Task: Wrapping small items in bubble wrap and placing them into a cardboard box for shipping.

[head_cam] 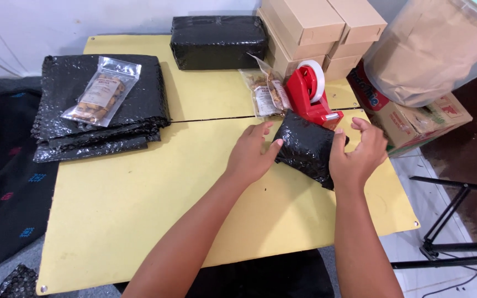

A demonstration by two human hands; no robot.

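A small parcel wrapped in black bubble wrap (pixel 303 146) lies on the yellow table (pixel 139 198), right of centre. My left hand (pixel 251 155) rests against its left edge with fingers spread. My right hand (pixel 357 154) grips its right edge, thumb on top. Just behind the parcel stands a red tape dispenser (pixel 311 95) with a white roll of tape. Clear snack pouches (pixel 267 94) lean beside the dispenser.
A stack of black bubble wrap sheets (pixel 81 124) lies at the left with a clear snack pouch (pixel 101 92) on top. A black wrapped block (pixel 218 41) and several brown cardboard boxes (pixel 318 30) stand at the back. A brown paper sack (pixel 429 52) sits on printed cartons at the right.
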